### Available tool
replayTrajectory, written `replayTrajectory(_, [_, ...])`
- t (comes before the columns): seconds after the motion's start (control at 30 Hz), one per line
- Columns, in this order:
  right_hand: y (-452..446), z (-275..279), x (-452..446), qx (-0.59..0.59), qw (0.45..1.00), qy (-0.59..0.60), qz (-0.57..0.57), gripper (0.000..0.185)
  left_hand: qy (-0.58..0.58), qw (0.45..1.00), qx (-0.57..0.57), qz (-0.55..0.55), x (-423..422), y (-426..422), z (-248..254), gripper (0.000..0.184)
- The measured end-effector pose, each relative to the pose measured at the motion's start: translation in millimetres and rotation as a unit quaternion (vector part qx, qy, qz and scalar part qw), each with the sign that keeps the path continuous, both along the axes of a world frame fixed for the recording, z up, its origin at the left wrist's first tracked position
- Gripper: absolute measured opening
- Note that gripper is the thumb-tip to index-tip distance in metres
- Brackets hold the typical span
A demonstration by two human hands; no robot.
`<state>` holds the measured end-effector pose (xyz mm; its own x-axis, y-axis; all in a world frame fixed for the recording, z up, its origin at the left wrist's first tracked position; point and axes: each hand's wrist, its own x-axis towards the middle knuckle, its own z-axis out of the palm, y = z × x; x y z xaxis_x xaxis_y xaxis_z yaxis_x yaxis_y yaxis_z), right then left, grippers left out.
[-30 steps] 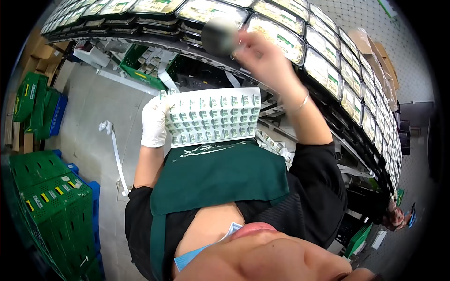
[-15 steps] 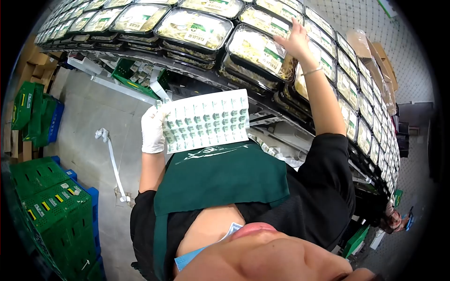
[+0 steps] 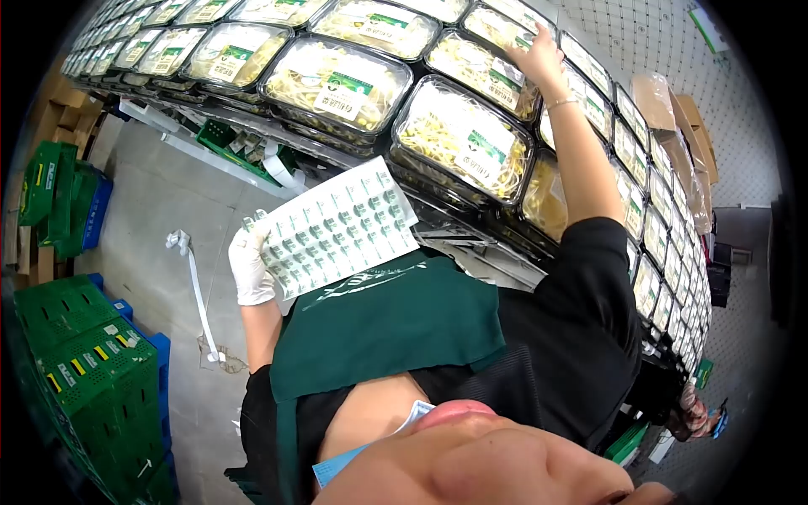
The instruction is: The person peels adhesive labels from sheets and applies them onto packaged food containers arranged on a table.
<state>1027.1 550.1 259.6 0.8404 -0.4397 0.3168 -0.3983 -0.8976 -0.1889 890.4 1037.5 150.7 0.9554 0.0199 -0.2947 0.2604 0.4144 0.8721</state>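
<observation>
The white-gloved left hand (image 3: 251,265) is closed on the edge of a white paper sheet of green printed labels (image 3: 341,227), extending toward its two o'clock. The bare right hand (image 3: 539,61), open with fingers spread, is over clear-lidded black plastic trays of pale sprouts (image 3: 461,139); contact is unclear. Stacked green plastic crates (image 3: 101,362) stand at the left hand's eight o'clock.

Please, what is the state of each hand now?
Left hand: closed, holding the label sheet by its edge.
Right hand: open over the packs; contact cannot be told.
</observation>
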Motion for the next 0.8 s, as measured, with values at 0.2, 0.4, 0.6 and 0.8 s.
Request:
replayTrajectory(0.2, [-19,-24,60,0.030,0.995,-0.084,0.054,0.036,-0.016,0.999,0.030,0.042,3,-6,8,0.014])
replayTrajectory(0.4, [-65,2,49,-0.074,0.991,0.081,-0.078,0.066,-0.006,0.995,0.036,0.088,-10,4,5,0.013])
replayTrajectory(0.6, [-119,-22,141,0.159,0.985,-0.051,-0.042,0.037,-0.002,0.989,0.084,0.122,-31,-4,13,0.014])
replayTrajectory(0.8, [-102,6,116,-0.038,0.975,0.081,-0.206,0.060,-0.030,0.985,0.136,0.099,-62,6,20,0.012])
